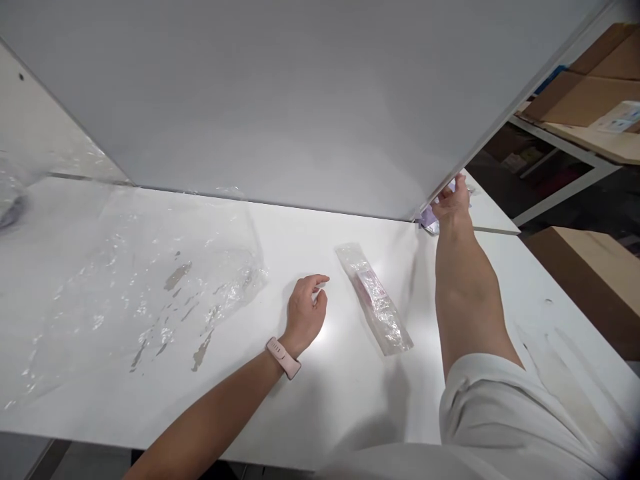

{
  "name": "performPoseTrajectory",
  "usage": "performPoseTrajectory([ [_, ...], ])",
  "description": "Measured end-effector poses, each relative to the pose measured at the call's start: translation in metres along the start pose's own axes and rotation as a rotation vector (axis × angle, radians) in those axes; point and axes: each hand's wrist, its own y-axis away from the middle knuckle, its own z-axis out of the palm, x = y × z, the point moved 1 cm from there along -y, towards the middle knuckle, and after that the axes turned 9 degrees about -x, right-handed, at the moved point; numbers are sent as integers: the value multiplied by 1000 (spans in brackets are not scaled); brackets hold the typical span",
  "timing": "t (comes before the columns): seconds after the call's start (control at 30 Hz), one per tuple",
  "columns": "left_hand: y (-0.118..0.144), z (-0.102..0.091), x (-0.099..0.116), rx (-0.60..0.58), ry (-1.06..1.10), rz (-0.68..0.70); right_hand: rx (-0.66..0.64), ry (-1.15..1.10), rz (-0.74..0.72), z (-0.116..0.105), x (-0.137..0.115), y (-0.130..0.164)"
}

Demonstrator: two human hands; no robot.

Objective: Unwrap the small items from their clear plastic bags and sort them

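Note:
My left hand (306, 312), with a pink band on its wrist, hovers at the white table with fingers loosely bent and apart, holding nothing. Just right of it lies a long clear plastic packet (374, 297) with a pink-and-white label. My right arm reaches forward to the lower right corner of a large grey panel (300, 120). There, my right hand (453, 198) has its fingers curled at a purple and silvery plastic packet (429, 217). The panel's edge hides part of that packet.
Crumpled clear plastic sheeting (150, 287) spreads over the left of the white table (295, 233). To the right, a cardboard box (590, 280) stands beside the table edge. An open carton (585, 97) rests on a shelf beyond. The grey panel blocks the view ahead.

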Motion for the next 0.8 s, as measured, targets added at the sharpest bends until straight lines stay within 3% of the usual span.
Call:
performPoseTrajectory([
  [0.13,0,0,0,10,-11,8,224,150,153,-17,4,25],
  [0.23,-2,1,-2,17,-28,21,215,180,120,-38,13,91],
  [0.3,-3,2,-5,16,-34,29,25,224,96,-47,17,155],
  [0.37,-4,3,-6,20,-37,49,-317,372,75,-45,16,225],
  [0.47,-5,4,-7,21,-29,99,-663,804,-43,-23,9,311],
  [0.53,-4,3,-8,2,-1,119,-685,1071,-138,-1,4,341],
  [0.6,-1,0,-10,-37,78,119,-613,1166,-164,17,3,351],
  [0.67,4,-5,-12,-78,220,86,-554,1013,-88,28,5,350],
  [0.8,12,-20,-12,-215,678,-54,-650,176,270,33,11,352],
])
